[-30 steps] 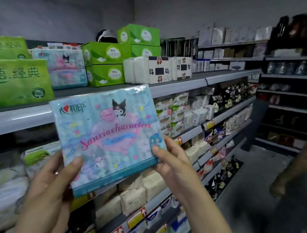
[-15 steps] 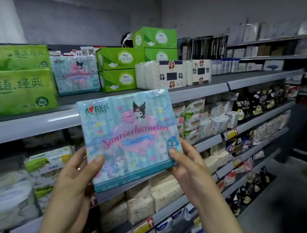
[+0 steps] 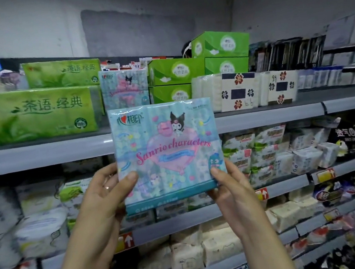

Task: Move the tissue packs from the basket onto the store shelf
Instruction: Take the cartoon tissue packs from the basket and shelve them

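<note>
A pale blue tissue pack (image 3: 167, 153) with cartoon characters and pink lettering is held upright in front of the shelves. My left hand (image 3: 104, 201) grips its lower left edge, thumb on the front. My right hand (image 3: 227, 186) grips its lower right corner the same way. The pack's top edge reaches just above the grey top shelf (image 3: 51, 150). A matching blue pack (image 3: 124, 88) stands on that shelf straight behind it, between green packs. The basket is not in view.
Large green tissue packs (image 3: 33, 111) fill the top shelf's left side. Green tissue boxes (image 3: 175, 72) and white flower-printed packs (image 3: 240, 90) stand to the right. Lower shelves (image 3: 290, 184) hold several white and beige packs with yellow price tags.
The view has turned left and closer to the shelf, so the held pack now sits centred, directly below the matching pack. Both hands keep the same grip. The person on the right is gone from view.
</note>
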